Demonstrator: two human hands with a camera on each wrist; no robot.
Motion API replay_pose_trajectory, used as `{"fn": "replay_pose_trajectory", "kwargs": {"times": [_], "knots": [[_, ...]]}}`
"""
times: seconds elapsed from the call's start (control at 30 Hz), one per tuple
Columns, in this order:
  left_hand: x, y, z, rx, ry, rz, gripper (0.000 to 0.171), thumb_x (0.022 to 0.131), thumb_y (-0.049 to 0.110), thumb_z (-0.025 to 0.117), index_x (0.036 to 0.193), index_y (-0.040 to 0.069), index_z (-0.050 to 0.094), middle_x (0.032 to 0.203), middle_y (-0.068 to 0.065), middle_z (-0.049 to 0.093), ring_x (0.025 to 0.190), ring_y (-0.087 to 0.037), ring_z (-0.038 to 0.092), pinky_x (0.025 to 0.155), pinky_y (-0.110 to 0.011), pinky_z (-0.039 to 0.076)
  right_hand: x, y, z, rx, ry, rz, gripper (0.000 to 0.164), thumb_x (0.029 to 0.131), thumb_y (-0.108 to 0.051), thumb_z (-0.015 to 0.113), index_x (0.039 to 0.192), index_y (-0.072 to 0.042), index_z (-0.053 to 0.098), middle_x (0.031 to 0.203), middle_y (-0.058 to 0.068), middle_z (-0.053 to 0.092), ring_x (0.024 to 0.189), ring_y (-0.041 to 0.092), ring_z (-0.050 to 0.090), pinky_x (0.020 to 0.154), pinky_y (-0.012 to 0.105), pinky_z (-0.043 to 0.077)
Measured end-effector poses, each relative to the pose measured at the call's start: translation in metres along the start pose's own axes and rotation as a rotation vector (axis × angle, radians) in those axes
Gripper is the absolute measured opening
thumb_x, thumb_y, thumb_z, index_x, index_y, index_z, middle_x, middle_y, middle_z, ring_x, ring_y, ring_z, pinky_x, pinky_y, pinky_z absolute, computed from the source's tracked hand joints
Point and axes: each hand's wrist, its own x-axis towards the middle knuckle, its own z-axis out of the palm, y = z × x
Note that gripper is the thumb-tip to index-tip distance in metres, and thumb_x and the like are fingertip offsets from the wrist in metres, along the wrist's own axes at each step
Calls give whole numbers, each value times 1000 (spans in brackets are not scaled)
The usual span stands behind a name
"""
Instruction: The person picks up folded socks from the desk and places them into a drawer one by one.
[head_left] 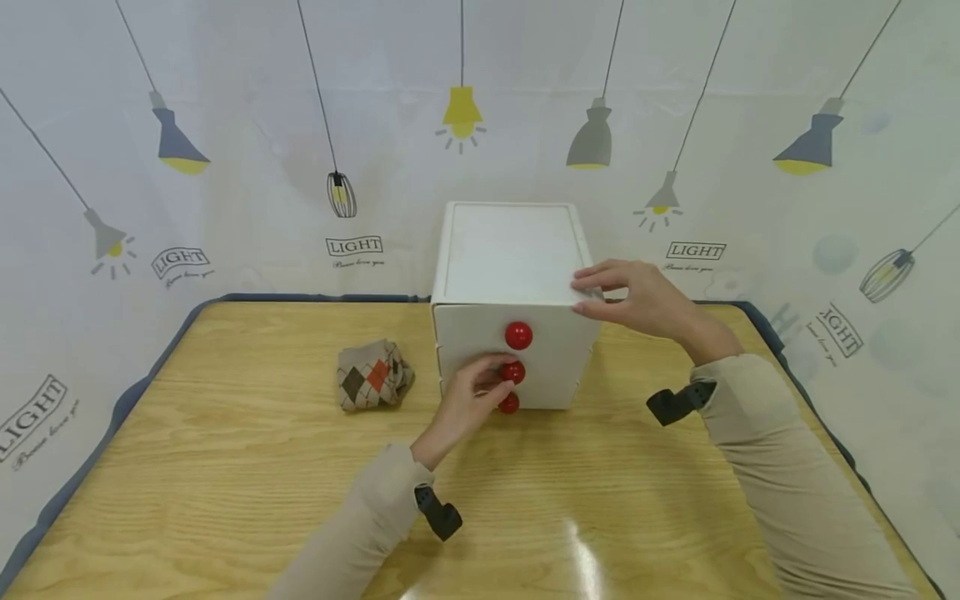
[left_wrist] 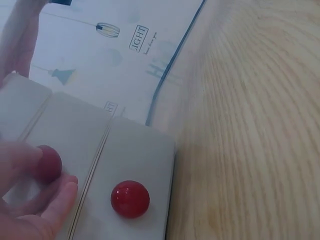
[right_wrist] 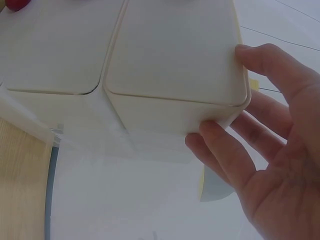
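A small white drawer cabinet (head_left: 517, 250) stands on the table, its front carrying three round red knobs in a column. My left hand (head_left: 467, 402) pinches the middle knob (head_left: 513, 372) between thumb and fingers. In the left wrist view the fingers lie on both sides of that knob (left_wrist: 49, 164), and the bottom knob (left_wrist: 130, 199) is free beside them. My right hand (head_left: 637, 298) grips the cabinet's upper right corner. The right wrist view has its thumb on the front by the top edge and its fingers around the side. All drawers look closed.
A folded argyle sock bundle (head_left: 373, 375) lies on the wooden table (head_left: 247, 483), left of the cabinet. Behind the table hangs a white backdrop (head_left: 262, 150) printed with lamps. Each wrist wears a black camera mount (head_left: 438, 512).
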Motion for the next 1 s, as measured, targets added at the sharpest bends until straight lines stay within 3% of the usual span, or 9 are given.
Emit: {"fn": "replay_pose_trajectory", "kwargs": {"times": [0.17, 0.4, 0.53, 0.7, 0.83, 1.0], "knots": [[-9, 3, 0, -25, 8, -32, 36, 87, -3, 51, 122, -7, 47, 117, -24, 50, 101, -37, 51, 85, -42, 45, 1, 2, 1, -2, 8, -8, 38, 82, -23, 64, 114, -2, 59, 122, 13, 51, 102, 27, 51, 78, 41, 46], [-22, -15, 6, -100, 169, -67, 33, 83, -5, 55, 115, -11, 47, 107, -29, 50, 96, -42, 51, 81, -47, 45, 2, 3, 2, 2, 6, 11, 38, 82, -23, 65, 114, -3, 59, 122, 11, 51, 102, 25, 51, 77, 39, 47], [-23, -43, 13, -101, 129, -119, 33, 84, 1, 58, 113, -8, 46, 106, -26, 50, 98, -39, 50, 83, -46, 43, 1, 2, 1, 5, -2, 8, 39, 82, -22, 64, 115, -2, 59, 123, 13, 50, 102, 26, 51, 77, 39, 47], [-19, -74, 22, 13, 73, -164, 35, 84, 13, 61, 116, 2, 50, 109, -13, 52, 102, -28, 49, 86, -40, 42, 0, 0, 1, 31, -3, 2, 38, 82, -22, 64, 114, -2, 59, 123, 13, 50, 101, 25, 52, 77, 39, 48], [-17, -78, 25, 73, 93, -154, 32, 84, 14, 61, 113, 4, 53, 107, -10, 55, 99, -24, 51, 85, -37, 42, 0, -1, 1, 33, -3, 7, 39, 82, -22, 65, 114, -2, 59, 123, 13, 50, 102, 25, 52, 77, 39, 48], [-16, -78, 26, 46, 66, -176, 31, 85, 11, 60, 113, 3, 51, 107, -11, 55, 98, -25, 53, 82, -34, 46, 0, -1, 0, 31, -2, 13, 39, 82, -22, 65, 115, -2, 59, 124, 13, 50, 103, 27, 51, 77, 40, 48]]}}
